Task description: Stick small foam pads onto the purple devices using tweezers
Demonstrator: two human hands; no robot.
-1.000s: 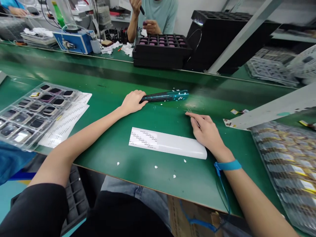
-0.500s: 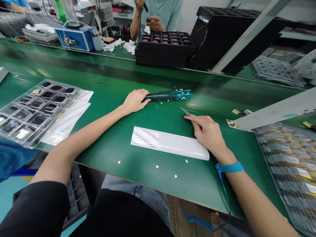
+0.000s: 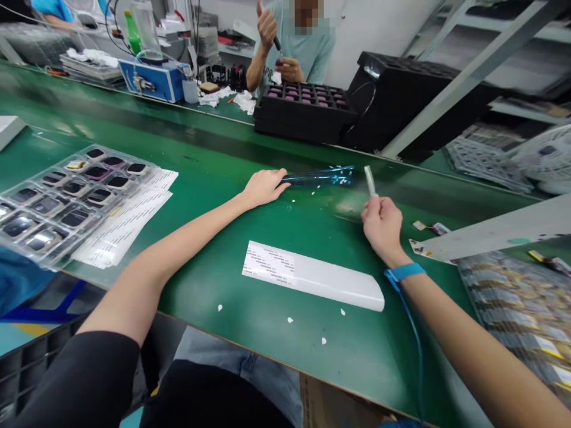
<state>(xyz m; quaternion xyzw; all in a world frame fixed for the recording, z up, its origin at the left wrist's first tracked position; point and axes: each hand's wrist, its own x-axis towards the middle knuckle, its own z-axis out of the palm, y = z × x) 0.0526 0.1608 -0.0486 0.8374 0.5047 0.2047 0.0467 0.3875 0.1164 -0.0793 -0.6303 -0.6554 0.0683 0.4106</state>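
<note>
The left hand [image 3: 266, 187] pinched one end of the film [image 3: 319, 176], which extended rightward from that grip to a flecked end. Just past this, the right hand [image 3: 382, 223] pinched a blurred tool [image 3: 370, 180], probably tweezers. The step appeared to be steadying the film; the next move called for a firm left hold.
</note>
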